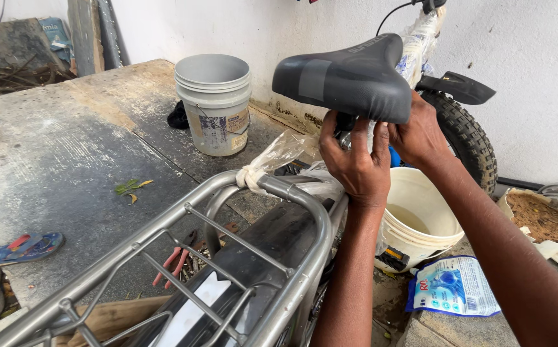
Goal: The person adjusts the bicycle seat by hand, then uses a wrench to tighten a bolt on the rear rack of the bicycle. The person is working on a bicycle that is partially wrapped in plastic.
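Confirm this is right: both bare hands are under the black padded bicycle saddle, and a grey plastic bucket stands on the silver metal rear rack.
Not quite. In the head view the grey plastic bucket stands on the concrete floor, beyond the silver metal rear rack. Both hands, left and right, are under the black padded bicycle saddle.

Both hands, left hand [356,164] and right hand [418,132], under a black bicycle saddle [346,77], above a grey rear rack [227,257].
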